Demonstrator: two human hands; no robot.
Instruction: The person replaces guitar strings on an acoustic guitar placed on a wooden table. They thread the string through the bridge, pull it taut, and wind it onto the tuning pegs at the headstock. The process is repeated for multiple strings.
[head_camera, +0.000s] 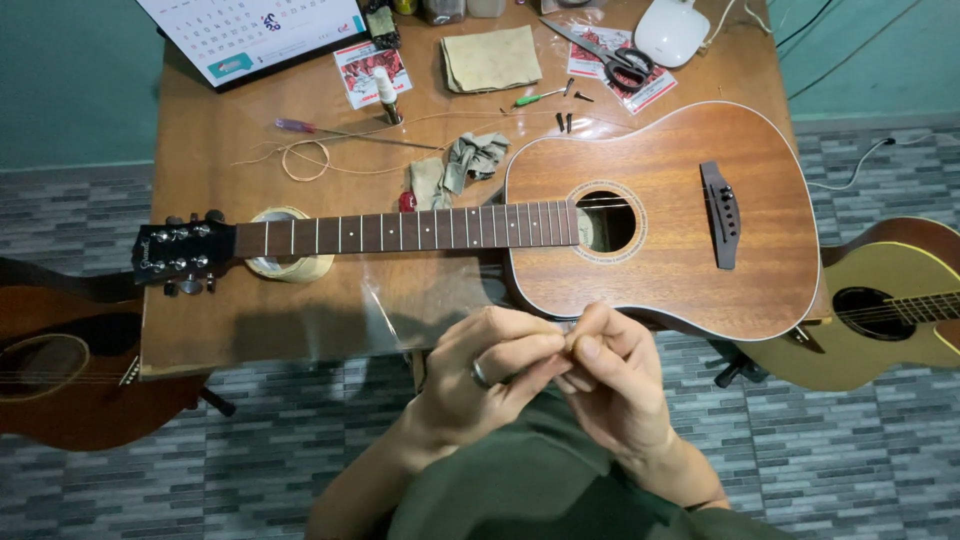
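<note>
A brown acoustic guitar (670, 215) lies flat on the wooden table (215, 320), headstock (183, 258) to the left, its neck resting on a roll of tape (290, 268). The fretboard looks bare of strings. In front of the table's near edge, my left hand (485, 385), a ring on one finger, and my right hand (615, 385) meet at the fingertips. Together they pinch something thin and small, too small to identify. Both hands are clear of the guitar body.
Behind the guitar lie a grey rag (465, 160), a coiled string (305, 158), two screwdrivers (300, 126), a small bottle (387, 92), a folded tan cloth (492, 58), scissors (612, 60), loose bridge pins (565, 122) and a calendar (250, 30). Other guitars stand at left (60, 380) and right (885, 310).
</note>
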